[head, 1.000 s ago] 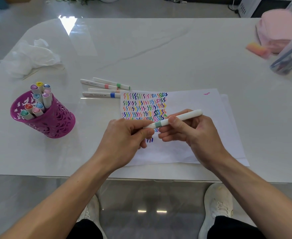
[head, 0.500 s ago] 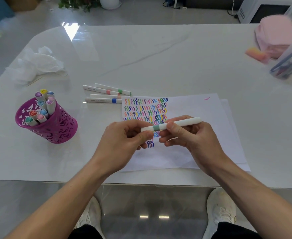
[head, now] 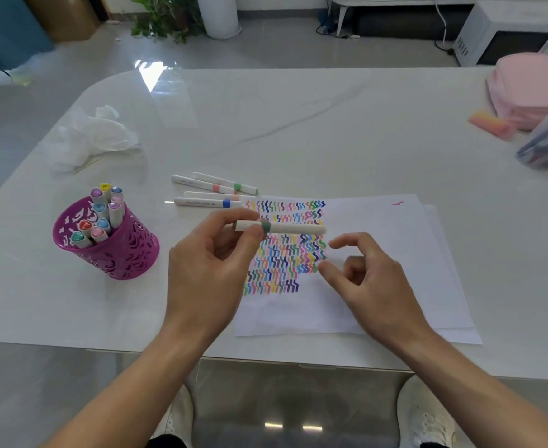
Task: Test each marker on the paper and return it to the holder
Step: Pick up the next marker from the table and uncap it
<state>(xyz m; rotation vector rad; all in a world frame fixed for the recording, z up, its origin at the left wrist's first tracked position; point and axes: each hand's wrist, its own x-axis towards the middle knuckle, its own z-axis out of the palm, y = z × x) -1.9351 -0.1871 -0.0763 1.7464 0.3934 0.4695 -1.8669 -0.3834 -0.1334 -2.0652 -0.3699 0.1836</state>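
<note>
A glossy white table [head: 298,124] held a sheet of paper [head: 379,253] covered with rows of coloured squiggles. Above the squiggles, the left hand [head: 208,270] pinched a white marker [head: 285,227] with a green band between thumb and fingers, holding it level. The right hand [head: 373,286] hovered just below the marker's far end, fingers loosely curled and apart, gripping nothing. A purple holder [head: 117,253] full of markers stood to the left; four loose markers [head: 214,189] lay just behind the paper.
</note>
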